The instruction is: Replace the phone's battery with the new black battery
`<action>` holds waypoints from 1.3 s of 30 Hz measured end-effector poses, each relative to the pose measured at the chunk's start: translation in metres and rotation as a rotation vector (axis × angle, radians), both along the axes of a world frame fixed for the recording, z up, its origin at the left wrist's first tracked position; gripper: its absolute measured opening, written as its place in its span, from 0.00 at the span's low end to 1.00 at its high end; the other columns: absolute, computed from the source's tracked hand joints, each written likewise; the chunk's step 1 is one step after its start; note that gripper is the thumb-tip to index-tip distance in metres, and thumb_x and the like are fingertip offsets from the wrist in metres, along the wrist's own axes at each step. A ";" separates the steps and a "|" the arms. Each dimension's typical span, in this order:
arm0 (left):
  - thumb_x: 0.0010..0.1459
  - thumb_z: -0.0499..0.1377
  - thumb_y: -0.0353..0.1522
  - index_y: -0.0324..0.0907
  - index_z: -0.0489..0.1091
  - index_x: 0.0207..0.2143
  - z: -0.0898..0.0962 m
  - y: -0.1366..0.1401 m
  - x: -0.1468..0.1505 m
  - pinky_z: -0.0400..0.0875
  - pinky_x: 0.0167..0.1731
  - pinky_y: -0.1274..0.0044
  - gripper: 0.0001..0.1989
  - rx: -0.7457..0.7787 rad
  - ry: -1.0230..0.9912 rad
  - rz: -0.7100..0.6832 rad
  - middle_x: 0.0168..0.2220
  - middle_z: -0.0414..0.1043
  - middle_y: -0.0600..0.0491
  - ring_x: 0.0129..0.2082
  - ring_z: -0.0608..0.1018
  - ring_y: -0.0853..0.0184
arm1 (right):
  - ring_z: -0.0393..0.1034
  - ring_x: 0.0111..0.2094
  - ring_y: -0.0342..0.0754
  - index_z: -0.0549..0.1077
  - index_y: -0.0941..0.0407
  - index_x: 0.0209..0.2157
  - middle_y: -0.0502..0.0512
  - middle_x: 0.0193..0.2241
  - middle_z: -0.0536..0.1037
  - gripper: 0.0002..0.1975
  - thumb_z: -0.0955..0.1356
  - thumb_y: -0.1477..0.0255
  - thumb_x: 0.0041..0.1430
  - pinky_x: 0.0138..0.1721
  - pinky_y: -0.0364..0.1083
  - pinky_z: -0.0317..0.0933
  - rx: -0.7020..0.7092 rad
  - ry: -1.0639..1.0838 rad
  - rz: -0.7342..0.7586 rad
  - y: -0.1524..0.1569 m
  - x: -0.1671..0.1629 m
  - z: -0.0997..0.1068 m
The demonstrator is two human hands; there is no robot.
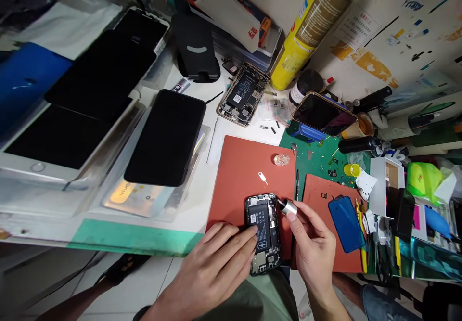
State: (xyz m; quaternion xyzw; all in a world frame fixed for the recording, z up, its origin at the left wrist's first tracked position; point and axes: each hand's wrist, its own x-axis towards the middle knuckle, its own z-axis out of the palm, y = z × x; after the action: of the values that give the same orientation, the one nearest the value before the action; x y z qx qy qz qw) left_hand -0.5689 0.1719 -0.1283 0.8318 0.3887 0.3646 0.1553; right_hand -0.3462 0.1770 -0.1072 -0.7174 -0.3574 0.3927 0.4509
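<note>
An opened smartphone (pixel 266 249) with its battery and circuit board bare lies at the mat's near edge, its lower end reaching past it. My left hand (pixel 222 258) holds it from the left, fingertips on the battery and thumb hidden. Between the thumb and fingers of my right hand (pixel 313 237) is a brush cap (pixel 289 208), silver, with a thin dark brush pointing at the phone's upper right edge. Farther up the mat stands a small clear glass bottle (pixel 281 160). A SIM ejector pin (pixel 263 177) lies between bottle and phone.
Beneath is a reddish-brown mat (pixel 231 181); a second mat (pixel 310 191) bears a blue phone (pixel 346 224). Behind are another opened phone (pixel 243 95), a propped phone (pixel 324 114) and a yellow spray can (pixel 310 27). Left lies a black phone (pixel 166 138) on plastic cases.
</note>
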 end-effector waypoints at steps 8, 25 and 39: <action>0.66 0.62 0.21 0.34 0.80 0.50 0.000 0.000 0.000 0.70 0.50 0.61 0.12 -0.001 0.021 -0.003 0.53 0.84 0.46 0.44 0.79 0.56 | 0.85 0.41 0.53 0.84 0.55 0.51 0.61 0.46 0.88 0.18 0.79 0.62 0.62 0.43 0.50 0.81 -0.044 -0.047 0.035 0.008 -0.002 0.004; 0.66 0.62 0.21 0.33 0.81 0.49 -0.004 -0.001 -0.001 0.69 0.51 0.60 0.11 -0.017 0.021 -0.014 0.54 0.84 0.47 0.46 0.78 0.56 | 0.83 0.36 0.47 0.85 0.52 0.48 0.57 0.42 0.89 0.17 0.80 0.61 0.60 0.39 0.44 0.79 -0.085 -0.081 -0.008 0.012 -0.005 0.008; 0.65 0.63 0.20 0.35 0.80 0.50 0.002 0.004 -0.002 0.73 0.47 0.62 0.12 -0.024 0.017 -0.019 0.52 0.85 0.46 0.42 0.81 0.57 | 0.83 0.35 0.48 0.85 0.51 0.49 0.55 0.41 0.88 0.16 0.80 0.63 0.61 0.39 0.45 0.78 -0.067 -0.043 -0.066 0.001 -0.003 0.018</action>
State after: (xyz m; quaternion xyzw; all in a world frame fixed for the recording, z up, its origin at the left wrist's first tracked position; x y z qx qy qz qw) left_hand -0.5708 0.1758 -0.1258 0.8366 0.3866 0.3511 0.1654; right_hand -0.3496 0.1778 -0.0890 -0.7517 -0.3299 0.3739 0.4317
